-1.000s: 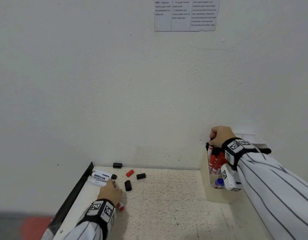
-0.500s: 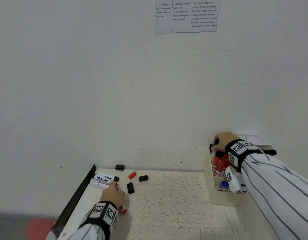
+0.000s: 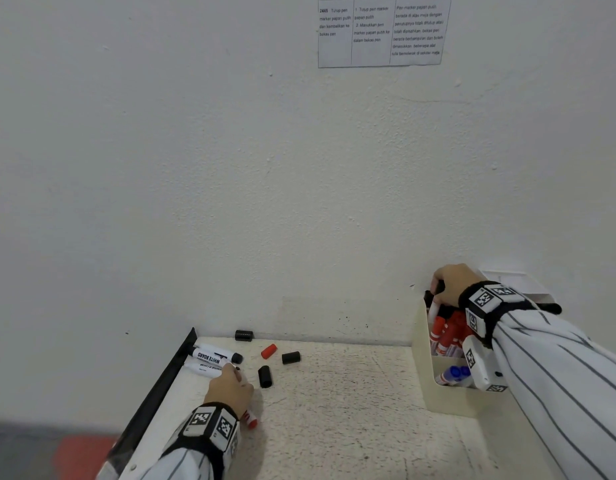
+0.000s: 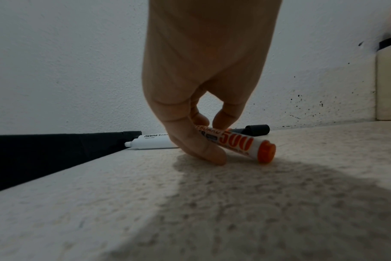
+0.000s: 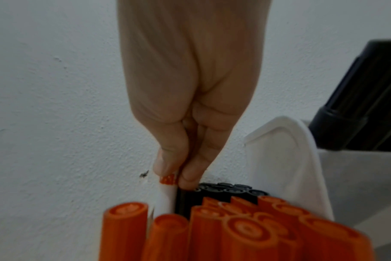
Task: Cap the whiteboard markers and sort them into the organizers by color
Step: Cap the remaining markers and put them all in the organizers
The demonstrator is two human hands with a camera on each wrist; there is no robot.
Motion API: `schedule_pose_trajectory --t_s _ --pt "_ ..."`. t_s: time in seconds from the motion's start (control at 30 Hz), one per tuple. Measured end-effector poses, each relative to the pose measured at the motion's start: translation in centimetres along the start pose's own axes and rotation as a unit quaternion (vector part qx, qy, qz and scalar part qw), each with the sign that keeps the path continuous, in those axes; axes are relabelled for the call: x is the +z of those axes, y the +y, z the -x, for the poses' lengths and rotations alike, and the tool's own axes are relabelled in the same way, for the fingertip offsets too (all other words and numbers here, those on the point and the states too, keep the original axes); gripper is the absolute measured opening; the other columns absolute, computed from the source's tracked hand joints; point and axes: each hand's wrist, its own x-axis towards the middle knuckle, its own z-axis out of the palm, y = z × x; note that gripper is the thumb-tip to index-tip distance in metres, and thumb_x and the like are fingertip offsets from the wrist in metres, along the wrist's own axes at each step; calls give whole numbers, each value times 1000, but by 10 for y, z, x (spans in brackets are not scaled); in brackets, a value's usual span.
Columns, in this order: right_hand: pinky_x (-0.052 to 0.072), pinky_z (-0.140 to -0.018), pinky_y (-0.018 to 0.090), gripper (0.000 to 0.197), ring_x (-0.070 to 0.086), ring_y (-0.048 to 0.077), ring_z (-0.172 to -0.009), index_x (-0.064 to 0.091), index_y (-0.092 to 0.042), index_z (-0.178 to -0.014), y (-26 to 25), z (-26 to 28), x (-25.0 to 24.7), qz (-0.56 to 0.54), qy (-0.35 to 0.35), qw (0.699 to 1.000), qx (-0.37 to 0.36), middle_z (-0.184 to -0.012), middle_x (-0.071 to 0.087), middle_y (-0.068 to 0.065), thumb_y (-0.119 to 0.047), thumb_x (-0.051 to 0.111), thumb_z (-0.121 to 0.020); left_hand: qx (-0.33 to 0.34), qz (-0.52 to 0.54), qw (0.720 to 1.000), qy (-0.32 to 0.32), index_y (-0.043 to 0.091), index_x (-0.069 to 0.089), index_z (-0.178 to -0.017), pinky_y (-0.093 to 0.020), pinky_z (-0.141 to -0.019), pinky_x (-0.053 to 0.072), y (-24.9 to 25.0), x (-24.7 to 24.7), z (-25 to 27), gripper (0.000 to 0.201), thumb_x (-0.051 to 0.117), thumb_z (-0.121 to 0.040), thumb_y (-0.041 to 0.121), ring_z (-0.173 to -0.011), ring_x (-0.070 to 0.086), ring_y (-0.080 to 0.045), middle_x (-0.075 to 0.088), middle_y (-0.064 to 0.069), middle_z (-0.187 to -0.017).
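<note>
White plaster wall (image 3: pixel 230 168) backs my speckled table (image 3: pixel 351 410), with a printed instruction sheet (image 3: pixel 382 31) taped high on it; a black strip (image 3: pixel 154 400) runs along the table's left edge.

My left hand (image 3: pixel 230 388) is lowered onto the table, thumb and fingers curled in a pinch round a red marker (image 4: pixel 239 144) that lies on the surface; its red end (image 3: pixel 251 420) projects back past my wrist; two black-capped white markers (image 3: pixel 214 355) lie just beyond the fingertips, beside the strip.

Loose caps lie near that hand: one red cap (image 3: pixel 268 351) and three black caps (image 3: pixel 265 376), the farthest of them against the wall.

My right hand (image 3: pixel 450 285) is at the far end of the cream organizer (image 3: pixel 420 362); thumb and forefinger pinch the top of a white-barrelled red marker (image 5: pixel 165 196), which stands upright in the organizer between the red markers (image 5: pixel 246 229) and the black markers (image 5: pixel 225 189); blue markers (image 3: pixel 453 374) occupy the nearest compartment.

A second white organizer (image 3: pixel 507 275) stands behind my right wrist.
</note>
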Motion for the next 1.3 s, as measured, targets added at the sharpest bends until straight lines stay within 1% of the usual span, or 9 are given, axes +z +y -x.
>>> schedule_pose_trajectory --t_s 0.07,0.2,0.33,0.47,0.57,0.87,0.97,1.1,1.3 --pt "37 -59 14 14 56 17 -105 65 -21 -92 1 -1 0 -9 -8 1000 -6 -109 63 0 -16 66 -80 0 1 1000 1 11 43 -94 -26 -73 38 0 0 0 10 49 -90 17 -83 50 -22 53 -8 -90" --pt "43 -65 18 18 58 17 -99 66 -21 -88 3 -3 0 -19 -7 1000 -7 -90 57 -1 -20 74 -72 1 -4 1000 6 11 42 -96 -26 -74 38 0 1 0 10 48 -91 18 -83 49 -22 52 -8 -92" --pt "45 -72 21 15 54 13 -85 61 -22 -77 6 -5 0 -15 -11 1000 -16 -89 58 -2 -13 72 -72 0 -10 1000 7 12 42 -97 -25 -74 39 0 1 0 11 47 -91 19 -84 49 -21 52 -7 -93" --pt "43 -68 19 32 57 16 -85 53 -28 -59 6 -8 -2 -22 -13 999 -41 -84 59 -2 -4 66 -76 -1 -10 1000 4 12 42 -99 -25 -73 39 -1 1 1 11 47 -91 19 -84 50 -21 52 -8 -93" --pt "42 -62 15 28 54 14 -85 54 -26 -63 6 -8 -5 -32 -35 998 -42 -85 58 -2 -5 67 -77 -1 -11 1000 0 11 42 -102 -24 -73 39 -1 1 1 13 47 -92 19 -84 50 -20 52 -7 -94" --pt "44 -85 27 15 56 23 -100 58 -18 -91 19 -5 9 -110 47 992 -40 -108 64 7 -12 65 -80 -6 -16 1000 -16 11 40 -97 -24 -71 39 1 -2 7 13 49 -91 17 -82 49 -19 50 -7 -94" --pt "40 -68 20 26 53 17 -92 59 -15 -104 11 -1 10 -111 12 994 -12 -100 59 3 -27 66 -82 -7 -24 1000 -16 11 39 -97 -24 -72 39 1 -1 9 13 48 -91 18 -83 49 -20 55 -10 -101" --pt "33 -53 19 35 56 20 -92 60 -9 -102 2 4 7 -90 13 995 35 -100 63 7 -32 71 -79 -12 -25 999 -24 5 44 -115 -23 -72 39 0 0 9 28 48 -92 19 -85 49 -19 57 -15 -113" --pt "42 -73 23 13 56 21 -88 60 -17 -82 9 -4 12 -149 77 986 13 -101 65 8 -7 66 -77 -14 -34 999 -31 10 43 -104 -22 -72 38 1 -2 10 16 49 -91 18 -84 49 -18 55 -10 -105"
